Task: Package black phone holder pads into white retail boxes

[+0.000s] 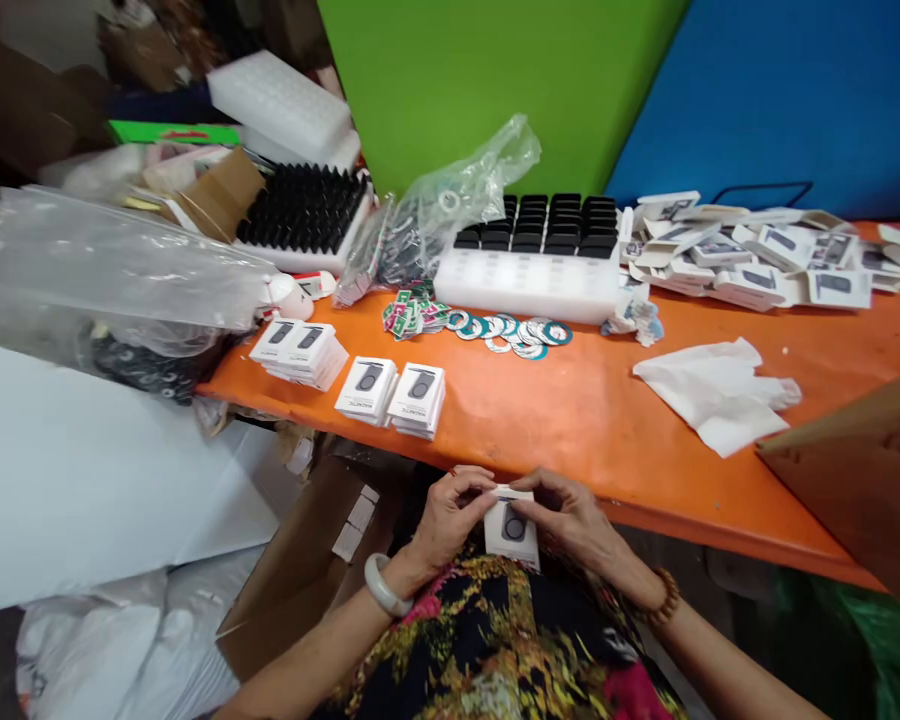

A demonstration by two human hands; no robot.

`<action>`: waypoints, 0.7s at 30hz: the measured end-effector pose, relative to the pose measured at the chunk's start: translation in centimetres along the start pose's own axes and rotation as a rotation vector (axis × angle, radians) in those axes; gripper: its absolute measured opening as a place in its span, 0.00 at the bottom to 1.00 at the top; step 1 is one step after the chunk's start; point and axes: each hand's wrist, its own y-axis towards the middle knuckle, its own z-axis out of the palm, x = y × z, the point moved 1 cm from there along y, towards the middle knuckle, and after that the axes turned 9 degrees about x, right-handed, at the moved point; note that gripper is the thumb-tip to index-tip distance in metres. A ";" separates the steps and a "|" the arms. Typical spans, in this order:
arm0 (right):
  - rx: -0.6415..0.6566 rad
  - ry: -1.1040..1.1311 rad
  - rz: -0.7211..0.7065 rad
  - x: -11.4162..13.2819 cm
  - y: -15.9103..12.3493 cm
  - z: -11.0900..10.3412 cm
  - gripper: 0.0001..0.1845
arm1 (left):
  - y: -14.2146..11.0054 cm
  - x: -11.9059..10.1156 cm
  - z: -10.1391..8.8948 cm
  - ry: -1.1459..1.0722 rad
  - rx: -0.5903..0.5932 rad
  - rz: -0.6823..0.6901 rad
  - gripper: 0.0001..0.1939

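A small white product box (511, 545) with a dark device printed on its front is held upright against my lap, just below the table edge. My left hand (450, 515) pinches its upper left corner. On the other side, my right hand (566, 510) grips the upper right edge, thumb lying across the printed front. The fingertips of both hands meet near the box's top flap; whether that flap is fully closed cannot be made out. Nearest on the table are stacks of similar white boxes (418, 392), with another stack (307, 350) farther left.
White foam trays (525, 285) hold black devices at the back. Round stickers (525, 332) and small green-pink packets (405, 315) lie before them. Loose white boxes (765, 260) pile up at right, near a white glove (720, 390). An open carton (285, 570) stands below left; cardboard (862, 470) juts in at right.
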 end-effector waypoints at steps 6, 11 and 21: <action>-0.047 0.151 -0.134 6.7 7.2 -0.6 0.19 | -1.2 -0.1 -3.5 -0.208 -0.423 -0.072 0.17; -0.016 0.216 -0.253 10.0 13.1 1.9 0.19 | -5.6 4.6 -7.3 -0.281 -0.714 -0.292 0.24; -0.274 -0.462 -0.374 6.9 16.5 2.2 0.26 | -14.7 11.9 -7.7 -0.116 -0.955 -0.739 0.16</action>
